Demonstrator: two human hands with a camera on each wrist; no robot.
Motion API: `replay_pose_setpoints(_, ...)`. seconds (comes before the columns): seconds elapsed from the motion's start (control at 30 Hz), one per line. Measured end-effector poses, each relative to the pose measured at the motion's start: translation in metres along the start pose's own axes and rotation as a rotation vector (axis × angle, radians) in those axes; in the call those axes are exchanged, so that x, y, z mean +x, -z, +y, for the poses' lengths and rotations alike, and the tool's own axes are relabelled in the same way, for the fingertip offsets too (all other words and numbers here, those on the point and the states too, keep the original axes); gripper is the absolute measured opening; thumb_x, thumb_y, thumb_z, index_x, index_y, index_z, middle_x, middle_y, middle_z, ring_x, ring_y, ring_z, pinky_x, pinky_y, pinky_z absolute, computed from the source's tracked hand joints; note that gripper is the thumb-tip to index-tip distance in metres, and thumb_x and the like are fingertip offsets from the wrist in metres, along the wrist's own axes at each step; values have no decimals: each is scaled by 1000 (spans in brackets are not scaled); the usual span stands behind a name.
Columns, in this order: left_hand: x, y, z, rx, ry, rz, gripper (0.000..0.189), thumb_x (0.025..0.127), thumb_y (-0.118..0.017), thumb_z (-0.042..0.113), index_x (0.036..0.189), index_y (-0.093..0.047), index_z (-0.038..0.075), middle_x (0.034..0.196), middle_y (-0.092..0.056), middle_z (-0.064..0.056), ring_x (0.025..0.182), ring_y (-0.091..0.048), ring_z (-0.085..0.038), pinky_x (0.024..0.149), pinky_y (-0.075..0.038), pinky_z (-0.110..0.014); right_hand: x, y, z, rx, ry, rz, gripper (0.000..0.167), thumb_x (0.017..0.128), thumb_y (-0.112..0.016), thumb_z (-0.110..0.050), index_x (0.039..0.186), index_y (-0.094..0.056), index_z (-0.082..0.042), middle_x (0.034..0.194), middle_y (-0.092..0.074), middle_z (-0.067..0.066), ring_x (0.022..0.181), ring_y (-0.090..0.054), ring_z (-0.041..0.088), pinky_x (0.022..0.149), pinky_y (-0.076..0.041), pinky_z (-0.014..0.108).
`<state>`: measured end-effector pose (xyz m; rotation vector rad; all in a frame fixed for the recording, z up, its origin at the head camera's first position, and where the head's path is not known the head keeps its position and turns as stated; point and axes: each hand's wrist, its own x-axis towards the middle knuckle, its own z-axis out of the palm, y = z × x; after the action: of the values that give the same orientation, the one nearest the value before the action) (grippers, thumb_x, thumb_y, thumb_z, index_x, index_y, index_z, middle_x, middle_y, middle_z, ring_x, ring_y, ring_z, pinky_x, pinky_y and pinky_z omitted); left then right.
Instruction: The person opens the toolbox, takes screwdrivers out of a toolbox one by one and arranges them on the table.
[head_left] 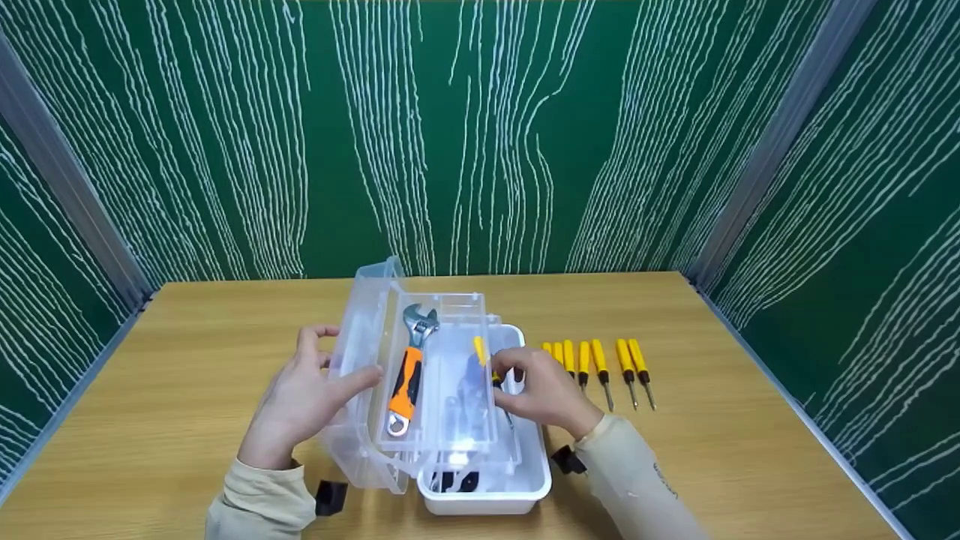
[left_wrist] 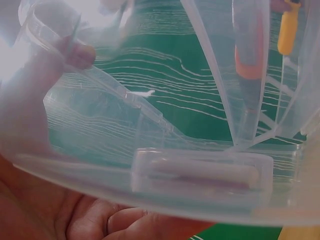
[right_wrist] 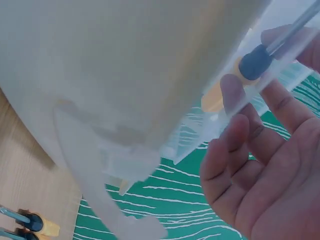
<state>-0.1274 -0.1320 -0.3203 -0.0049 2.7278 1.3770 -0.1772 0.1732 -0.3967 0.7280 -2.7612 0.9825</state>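
Observation:
My left hand grips the clear plastic lid of a toolbox, thumb on the near face and fingers behind it. The lid stands raised on the left side of the white box. A clear inner tray is lifted out with the lid and holds an adjustable wrench with an orange and black handle. Over the box, my right hand pinches a screwdriver near its black collar. Its yellow handle points away and its shaft points back toward me, as the right wrist view also shows.
Several yellow-handled screwdrivers lie in a row on the wooden table, right of the box. Dark items lie inside the box's near end. Green walls with white streaks enclose the table at the back and sides.

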Motion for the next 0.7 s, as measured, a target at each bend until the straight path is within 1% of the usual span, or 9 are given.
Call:
replay_pose_setpoints(0.13,0,0,0,-3,2,-4,84,79,-70,56,140,-25,19,127,-60,-16,100,-65,-28,78,-56,-44,0,5,2,69,-3,28,13,82,-74,-19,92,-69,-25,86,-64,-11,79,-57,15,70,-52,31)
replay_pose_setpoints(0.27,0,0,0,-11,13,-9,84,79,-70,56,140,-25,20,128,-59,-16,100,-65,-28,79,-57,-46,-1,12,5,101,-19,47,13,82,-73,-18,91,-70,-27,87,-66,-12,81,-60,21,71,-52,35)
replay_pose_setpoints(0.33,0,0,-1,-13,15,-10,84,79,-70,56,140,-25,20,129,-59,-16,100,-65,-28,78,-57,-46,-1,17,7,101,-33,61,12,82,-73,-18,91,-70,-26,87,-67,-12,82,-60,21,71,-52,36)
replay_pose_setpoints(0.43,1,-1,-1,-15,16,-12,84,79,-70,56,140,-25,21,130,-59,-17,100,-65,-28,78,-57,-46,-2,24,10,91,-67,84,11,82,-73,-18,91,-71,-23,87,-67,-12,80,-58,16,70,-52,35)
replay_pose_setpoints(0.53,1,0,-2,-19,19,-16,83,80,-70,55,140,-24,21,131,-58,-17,102,-65,-29,79,-57,-47,-3,31,14,82,-79,109,11,82,-73,-17,93,-71,-20,89,-68,-10,80,-58,17,69,-52,33)
replay_pose_setpoints(0.63,2,0,-2,-26,23,-23,83,80,-70,55,141,-24,21,132,-57,-17,103,-65,-29,81,-56,-49,-3,37,19,70,-74,134,11,82,-72,-16,93,-71,-18,88,-68,-8,77,-58,19,67,-51,30)
replay_pose_setpoints(0.7,2,0,-2,-28,23,-26,83,80,-70,55,141,-23,22,133,-57,-17,104,-64,-30,82,-56,-50,-4,41,22,62,-68,151,11,82,-72,-16,93,-70,-18,87,-67,-8,75,-57,19,65,-50,28)
